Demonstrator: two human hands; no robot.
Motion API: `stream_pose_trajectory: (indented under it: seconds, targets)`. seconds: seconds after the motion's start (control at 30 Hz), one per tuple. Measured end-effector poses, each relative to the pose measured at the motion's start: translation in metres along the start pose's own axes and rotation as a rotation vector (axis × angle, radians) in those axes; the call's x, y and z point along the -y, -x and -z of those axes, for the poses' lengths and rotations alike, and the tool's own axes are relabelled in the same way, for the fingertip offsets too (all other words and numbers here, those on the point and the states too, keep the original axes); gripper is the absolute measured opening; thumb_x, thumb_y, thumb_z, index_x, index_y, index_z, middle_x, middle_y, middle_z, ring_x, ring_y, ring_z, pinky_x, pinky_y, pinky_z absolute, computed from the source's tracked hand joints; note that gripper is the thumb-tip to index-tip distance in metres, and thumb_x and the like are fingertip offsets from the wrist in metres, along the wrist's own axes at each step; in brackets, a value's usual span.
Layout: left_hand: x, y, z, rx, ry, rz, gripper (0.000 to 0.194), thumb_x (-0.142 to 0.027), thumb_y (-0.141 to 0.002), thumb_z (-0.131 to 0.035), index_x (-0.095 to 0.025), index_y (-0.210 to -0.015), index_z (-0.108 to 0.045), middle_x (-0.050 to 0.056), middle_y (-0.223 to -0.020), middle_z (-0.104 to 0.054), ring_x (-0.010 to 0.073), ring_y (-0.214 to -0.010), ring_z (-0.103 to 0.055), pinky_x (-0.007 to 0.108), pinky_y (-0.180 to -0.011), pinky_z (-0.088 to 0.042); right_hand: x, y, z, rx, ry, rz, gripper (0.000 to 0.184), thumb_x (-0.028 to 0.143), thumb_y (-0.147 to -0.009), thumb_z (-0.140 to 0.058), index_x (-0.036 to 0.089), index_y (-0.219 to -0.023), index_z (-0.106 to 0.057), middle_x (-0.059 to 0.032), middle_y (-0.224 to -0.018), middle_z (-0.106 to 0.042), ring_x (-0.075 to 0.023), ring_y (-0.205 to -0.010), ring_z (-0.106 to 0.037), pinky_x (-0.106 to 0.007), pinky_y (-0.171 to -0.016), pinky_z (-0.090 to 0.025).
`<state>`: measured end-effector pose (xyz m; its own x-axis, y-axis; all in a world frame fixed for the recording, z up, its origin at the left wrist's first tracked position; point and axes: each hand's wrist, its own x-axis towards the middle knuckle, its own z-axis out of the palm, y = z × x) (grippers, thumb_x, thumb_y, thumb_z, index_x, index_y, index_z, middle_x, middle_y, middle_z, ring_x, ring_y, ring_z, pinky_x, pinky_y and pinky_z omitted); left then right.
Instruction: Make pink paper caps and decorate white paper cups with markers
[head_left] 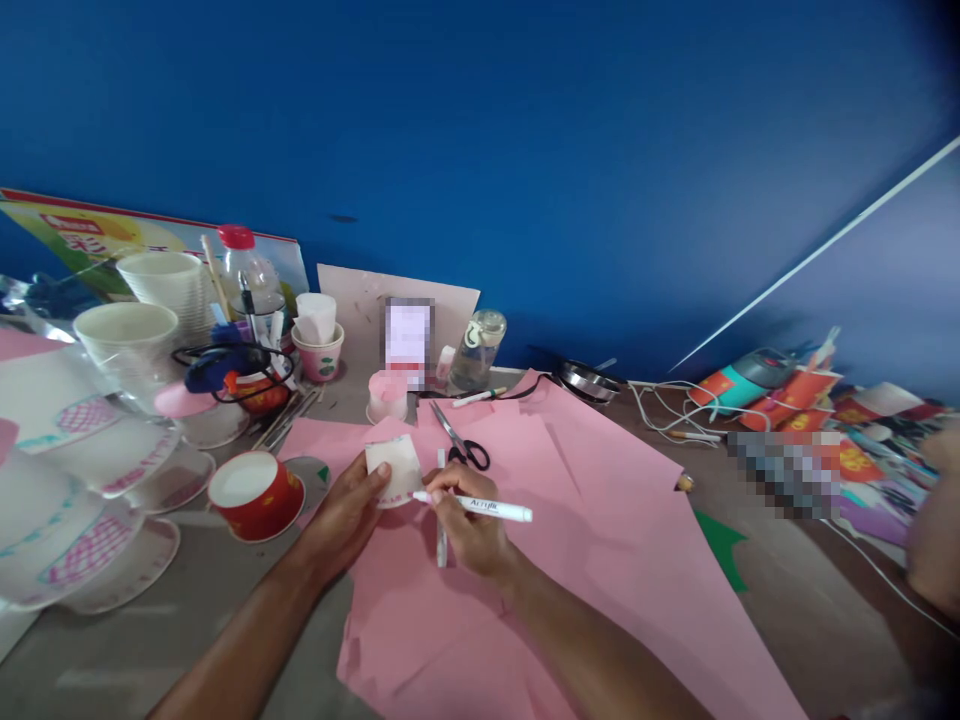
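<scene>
Here over pink paper [615,500], the left hand [352,510] clasps a white cup [397,465], likely light, easily dented, best pinched above its pink marks [393,498], while the right hand [469,525] grips a marker [499,509].

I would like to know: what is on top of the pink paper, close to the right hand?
On the pink paper lie scissors and a white pen-like item. The right hand covers part of this item; paper behind the hand cannot be seen.
</scene>
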<state>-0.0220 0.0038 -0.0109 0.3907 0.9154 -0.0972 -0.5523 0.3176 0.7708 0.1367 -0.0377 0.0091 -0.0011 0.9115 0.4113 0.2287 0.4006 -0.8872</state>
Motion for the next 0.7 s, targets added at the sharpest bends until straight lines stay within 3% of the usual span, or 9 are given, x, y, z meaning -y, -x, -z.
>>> stream_pose_trajectory:
  seconds: [0.5, 0.7]
  targets:
    - [-0.0047, 0.0018, -0.006, 0.002, 0.015, 0.01, 0.032, -0.031, -0.075, -0.075, -0.014, -0.101, -0.067, 0.008, -0.095, -0.07, 0.023, -0.09, -0.063, 0.032, -0.079, -0.047, 0.0002, 0.0001, 0.0011, 0.029, 0.013, -0.039, 0.016, 0.024, -0.084, -0.05, 0.02, -0.07, -0.059, -0.001, -0.064, -0.058, -0.0135, -0.056, -0.05, -0.027, -0.055, -0.041]
    - [-0.0042, 0.0005, -0.0041, 0.014, 0.018, -0.001, 0.031, -0.032, -0.076, -0.075, -0.014, -0.1, -0.067, 0.007, -0.096, -0.07, 0.0222, -0.09, -0.062, 0.031, -0.08, -0.047, 0.0029, 0.0004, -0.0004, 0.048, 0.02, 0.009, 0.016, 0.025, -0.084, -0.051, 0.02, -0.07, -0.058, -0.0005, -0.063, -0.056, -0.0139, -0.057, -0.05, -0.027, -0.057, -0.042]
